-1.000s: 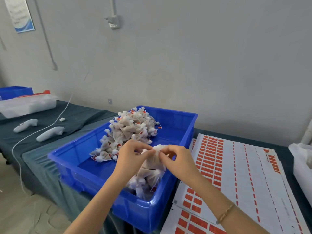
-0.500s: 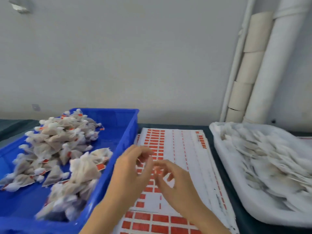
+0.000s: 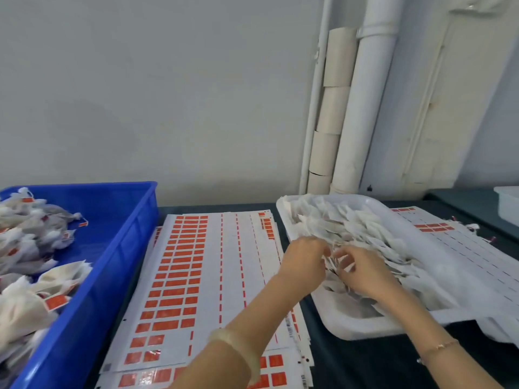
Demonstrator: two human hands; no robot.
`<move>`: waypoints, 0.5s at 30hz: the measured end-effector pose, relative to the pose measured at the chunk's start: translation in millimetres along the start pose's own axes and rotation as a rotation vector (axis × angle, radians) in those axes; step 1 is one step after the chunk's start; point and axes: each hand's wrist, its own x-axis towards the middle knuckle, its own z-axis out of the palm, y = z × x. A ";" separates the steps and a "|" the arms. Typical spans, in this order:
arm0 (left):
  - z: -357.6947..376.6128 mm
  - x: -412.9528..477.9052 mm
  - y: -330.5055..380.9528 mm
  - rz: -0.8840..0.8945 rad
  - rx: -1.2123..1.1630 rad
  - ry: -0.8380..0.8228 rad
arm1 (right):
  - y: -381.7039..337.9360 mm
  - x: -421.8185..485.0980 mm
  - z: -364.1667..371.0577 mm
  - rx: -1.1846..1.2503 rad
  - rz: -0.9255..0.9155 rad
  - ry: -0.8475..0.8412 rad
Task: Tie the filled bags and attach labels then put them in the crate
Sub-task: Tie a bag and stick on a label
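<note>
Digging with left grip [image 3: 304,259] and right grip [image 3: 362,273], close together, into untied filled bags [image 3: 370,231] in white tray [image 3: 351,329]; fingers curled, cannot tell whether pinching one. Laid between tray and blue crate [image 3: 134,220]: label sheets [image 3: 196,262], likely for short reaches.

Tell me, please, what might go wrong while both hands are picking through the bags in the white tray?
The loose bags lie overlapping in the white tray, so the left hand and right hand may well lift several at once or drag some over the rim. The left forearm crosses the label sheets and could shift the stack or scuff labels.
</note>
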 end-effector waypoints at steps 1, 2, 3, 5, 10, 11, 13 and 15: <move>3.1 8.0 -0.3 0.009 0.083 -0.050 | 2.1 1.6 1.9 -0.015 0.007 -0.040; 5.6 14.6 -0.4 0.012 0.160 -0.098 | 2.1 2.9 4.2 -0.037 0.007 -0.059; 7.6 20.0 -0.5 0.011 0.227 -0.136 | 1.0 3.9 6.8 -0.075 -0.001 -0.057; 10.2 28.9 -0.1 0.015 0.331 -0.183 | -4.2 6.9 10.2 -0.182 -0.028 -0.013; 12.9 39.5 1.6 0.024 0.389 -0.213 | -14.9 10.0 8.6 -0.271 -0.038 0.027; 13.6 39.9 1.5 0.029 0.389 -0.213 | -14.3 10.0 8.9 -0.272 -0.048 0.028; 15.0 39.6 1.0 0.037 0.385 -0.205 | -12.4 9.2 9.7 -0.231 -0.056 0.046; 15.8 39.3 -0.9 0.040 0.369 -0.176 | -9.1 9.0 9.8 -0.104 -0.051 0.103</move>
